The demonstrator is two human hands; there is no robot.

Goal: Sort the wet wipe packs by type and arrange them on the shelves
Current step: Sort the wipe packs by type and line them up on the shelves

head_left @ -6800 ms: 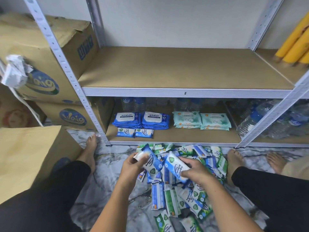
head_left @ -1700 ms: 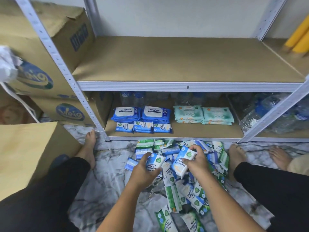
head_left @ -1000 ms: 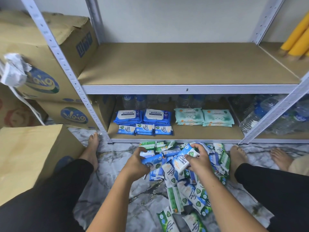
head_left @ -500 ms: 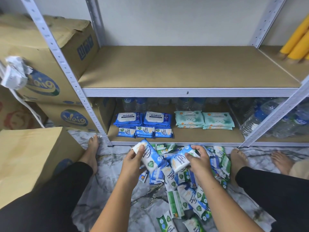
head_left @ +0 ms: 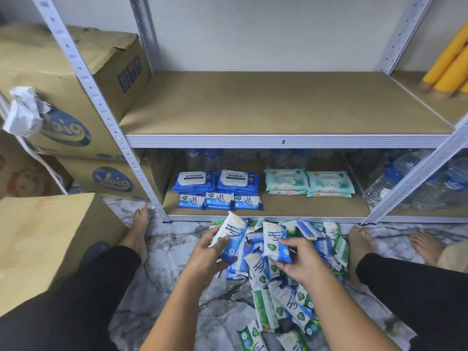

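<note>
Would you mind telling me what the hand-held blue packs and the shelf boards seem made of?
The blue packs look like thin glossy plastic film, given their sheen and creases. The shelf boards look like matte brown fibreboard, probably: flat, grainless.

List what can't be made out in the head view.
Head view:
- Back bottles: shadowed under upper shelf; count unclear.
- Teal packs: print too small.
- Pile: partly behind left hand, right hand and their blue packs; bottom edge cuts it.
- Yellow rolls: cut by right edge.

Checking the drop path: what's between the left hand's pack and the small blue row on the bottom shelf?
Head view: only the shelf's front rail and bare board between pack and row.
</note>
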